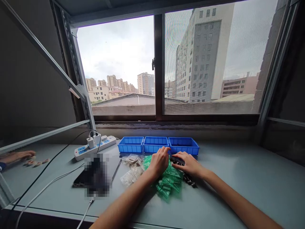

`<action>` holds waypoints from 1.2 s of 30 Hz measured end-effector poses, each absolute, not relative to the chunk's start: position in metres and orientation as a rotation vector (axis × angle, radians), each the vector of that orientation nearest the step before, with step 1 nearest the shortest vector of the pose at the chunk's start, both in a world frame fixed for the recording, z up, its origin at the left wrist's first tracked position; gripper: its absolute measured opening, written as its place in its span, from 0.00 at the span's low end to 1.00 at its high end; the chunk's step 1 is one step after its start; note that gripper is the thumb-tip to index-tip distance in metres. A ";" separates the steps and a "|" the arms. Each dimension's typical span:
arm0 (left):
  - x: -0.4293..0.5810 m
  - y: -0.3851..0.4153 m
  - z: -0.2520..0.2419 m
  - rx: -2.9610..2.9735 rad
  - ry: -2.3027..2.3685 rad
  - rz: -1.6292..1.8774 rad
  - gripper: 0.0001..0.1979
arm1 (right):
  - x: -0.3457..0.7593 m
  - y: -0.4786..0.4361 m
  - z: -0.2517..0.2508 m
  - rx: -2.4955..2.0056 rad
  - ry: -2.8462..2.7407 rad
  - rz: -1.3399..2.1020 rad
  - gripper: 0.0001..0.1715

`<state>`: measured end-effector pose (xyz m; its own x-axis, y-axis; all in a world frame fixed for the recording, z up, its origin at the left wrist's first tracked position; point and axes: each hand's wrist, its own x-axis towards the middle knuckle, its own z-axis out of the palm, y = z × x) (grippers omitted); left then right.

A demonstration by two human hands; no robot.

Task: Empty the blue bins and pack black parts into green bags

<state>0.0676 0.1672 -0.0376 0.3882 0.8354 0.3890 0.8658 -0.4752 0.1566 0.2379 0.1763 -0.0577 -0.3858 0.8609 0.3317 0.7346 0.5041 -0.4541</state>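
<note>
My left hand (160,161) is over the green plastic bags (169,183), its fingers bent together near the front of the middle blue bin (156,144); what they hold, if anything, is hidden. To its right, my right hand (188,163) has thumb and fingers around a dark piece (178,160) in front of the right blue bin (183,146). Small dark metal parts (190,180) lie on the table below that hand. Clear plastic bags (132,175) with small pieces inside are left of the green ones.
A left blue bin (130,144) completes the row. On the left are a white power strip (95,148), cables, a pixelated dark device (96,176) and a thin black rod (116,170). Another person's hand (22,156) is near small pieces at far left.
</note>
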 end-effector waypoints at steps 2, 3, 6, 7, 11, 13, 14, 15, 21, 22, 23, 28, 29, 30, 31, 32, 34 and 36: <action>0.068 0.165 -0.036 -2.560 -1.577 -0.666 0.16 | 0.240 0.180 -0.061 -1.280 -2.256 0.370 0.22; 0.068 0.164 -0.035 -2.566 -1.571 -0.667 0.16 | 0.241 0.181 -0.063 -1.266 -2.261 0.386 0.21; 0.069 0.162 -0.033 -2.572 -1.568 -0.654 0.15 | 0.240 0.182 -0.063 -1.240 -2.263 0.405 0.19; 0.069 0.162 -0.033 -2.571 -1.571 -0.648 0.15 | 0.239 0.182 -0.063 -1.238 -2.263 0.409 0.18; 0.069 0.162 -0.032 -2.559 -1.579 -0.636 0.15 | 0.235 0.177 -0.058 -1.263 -2.248 0.416 0.14; 0.069 0.162 -0.032 -2.559 -1.577 -0.629 0.15 | 0.233 0.175 -0.056 -1.272 -2.245 0.416 0.13; 0.069 0.162 -0.032 -2.560 -1.575 -0.626 0.15 | 0.233 0.174 -0.055 -1.275 -2.243 0.418 0.12; 0.069 0.162 -0.032 -2.561 -1.573 -0.623 0.14 | 0.232 0.174 -0.055 -1.275 -2.241 0.422 0.12; 0.069 0.163 -0.033 -2.563 -1.557 -0.604 0.11 | 0.232 0.175 -0.058 -1.258 -2.179 0.494 0.12; 0.069 0.164 -0.034 -2.563 -1.555 -0.597 0.10 | 0.232 0.175 -0.060 -1.255 -2.160 0.521 0.12; 0.069 0.164 -0.034 -2.564 -1.553 -0.594 0.09 | 0.232 0.176 -0.061 -1.253 -2.140 0.549 0.13; 0.068 0.165 -0.036 -2.577 -1.531 -0.602 0.08 | 0.231 0.181 -0.068 -1.220 -2.018 0.630 0.17; 0.068 0.165 -0.036 -2.576 -1.526 -0.597 0.09 | 0.231 0.182 -0.068 -1.203 -1.979 0.640 0.18; 0.068 0.165 -0.036 -2.577 -1.519 -0.591 0.09 | 0.231 0.183 -0.068 -1.185 -1.938 0.654 0.21; 0.068 0.164 -0.035 -2.583 -1.511 -0.584 0.10 | 0.230 0.184 -0.067 -1.165 -1.899 0.676 0.23; 0.068 0.164 -0.035 -2.594 -1.501 -0.580 0.10 | 0.229 0.184 -0.066 -1.143 -1.863 0.709 0.26; 0.067 0.163 -0.034 -2.625 -1.473 -0.597 0.13 | 0.227 0.183 -0.061 -1.101 -1.808 0.794 0.31; 0.066 0.163 -0.034 -2.645 -1.439 -0.650 0.14 | 0.225 0.180 -0.057 -1.068 -1.766 0.878 0.34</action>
<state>0.0661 0.1635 -0.0337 0.4752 0.7885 0.3904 0.8143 -0.5622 0.1444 0.2246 0.1796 -0.0569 -0.2548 0.9146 0.3138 0.3019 0.3836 -0.8728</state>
